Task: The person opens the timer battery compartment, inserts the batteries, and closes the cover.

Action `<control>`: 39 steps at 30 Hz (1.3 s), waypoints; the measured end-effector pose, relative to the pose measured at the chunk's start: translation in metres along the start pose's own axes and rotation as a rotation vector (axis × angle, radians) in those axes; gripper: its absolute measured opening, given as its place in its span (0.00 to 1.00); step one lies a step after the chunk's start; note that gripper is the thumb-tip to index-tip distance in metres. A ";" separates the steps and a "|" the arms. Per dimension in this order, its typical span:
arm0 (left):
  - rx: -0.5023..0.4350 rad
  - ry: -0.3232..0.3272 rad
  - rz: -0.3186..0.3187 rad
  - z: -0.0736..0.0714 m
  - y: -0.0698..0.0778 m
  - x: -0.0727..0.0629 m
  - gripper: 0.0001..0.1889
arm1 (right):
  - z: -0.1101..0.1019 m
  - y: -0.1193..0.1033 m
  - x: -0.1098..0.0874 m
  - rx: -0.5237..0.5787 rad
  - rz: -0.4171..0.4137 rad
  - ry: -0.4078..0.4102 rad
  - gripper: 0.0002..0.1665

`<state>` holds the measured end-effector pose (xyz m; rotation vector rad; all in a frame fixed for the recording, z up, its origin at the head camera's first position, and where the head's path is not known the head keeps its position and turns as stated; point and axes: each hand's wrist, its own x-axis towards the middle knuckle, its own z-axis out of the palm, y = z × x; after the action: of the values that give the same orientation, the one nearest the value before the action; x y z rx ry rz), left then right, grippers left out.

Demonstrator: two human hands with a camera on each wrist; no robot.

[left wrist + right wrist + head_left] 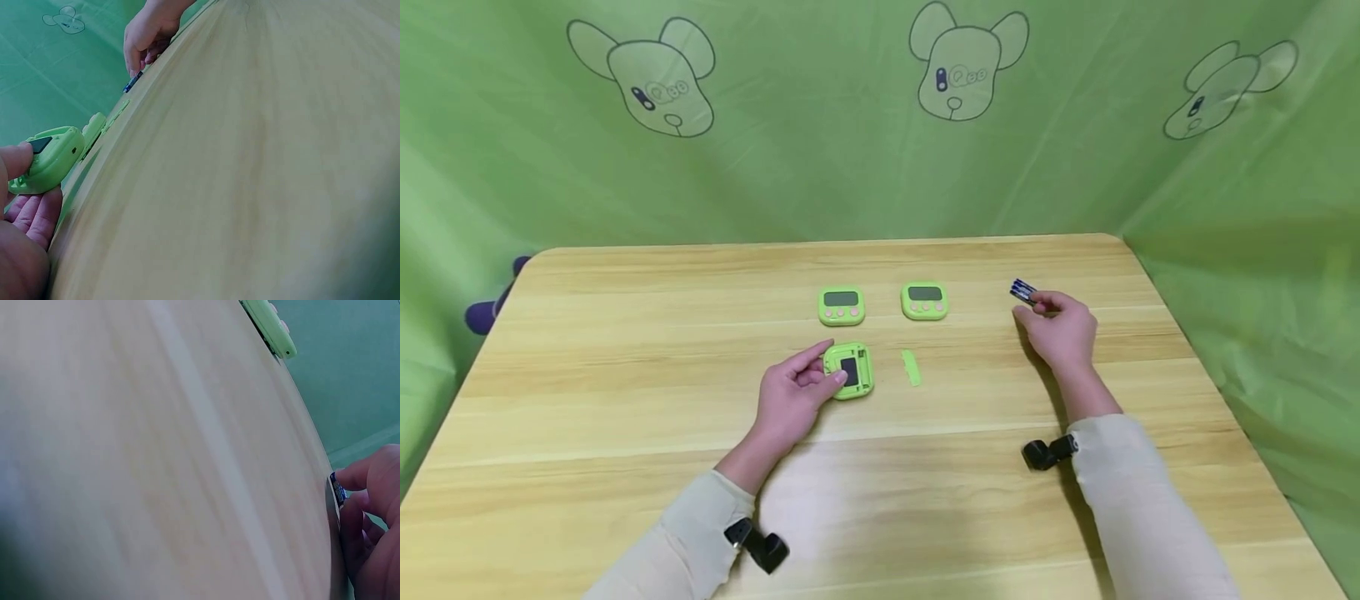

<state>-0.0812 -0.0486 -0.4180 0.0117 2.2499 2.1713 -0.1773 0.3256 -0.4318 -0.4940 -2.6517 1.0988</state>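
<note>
My left hand (790,396) holds a green timer (863,371) at its left side, thumb across the back and fingers beneath. Its back faces up, showing an uncovered battery slot and a dark panel. Just right of it lies a thin green battery cover (911,367) on the table. At the far right, my right hand (1063,329) has its thumb and index finger about small dark blue batteries (1022,289), whose left ends stick out. In the right wrist view the batteries (338,490) show between fingertip and thumb; the fingers partly hide them.
Two more green timers, one on the left (841,306) and one on the right (924,301), lie screen up behind the held one. The wooden table (625,350) ends at a green curtain (820,150) at the back and sides. A purple object (481,317) shows past the left edge.
</note>
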 end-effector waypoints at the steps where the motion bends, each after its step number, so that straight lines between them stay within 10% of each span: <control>1: -0.001 0.001 0.002 0.000 0.000 0.000 0.24 | 0.000 0.000 0.000 -0.011 -0.004 0.000 0.22; 21: -0.048 -0.001 0.018 0.000 -0.035 0.011 0.25 | -0.005 -0.006 -0.004 -0.129 -0.049 -0.097 0.14; 39: -0.046 0.001 0.029 -0.002 -0.035 0.011 0.24 | 0.002 -0.007 -0.016 0.627 -0.009 0.067 0.16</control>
<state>-0.0919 -0.0513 -0.4525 0.0420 2.2132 2.2375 -0.1650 0.3136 -0.4295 -0.3741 -2.0814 1.7658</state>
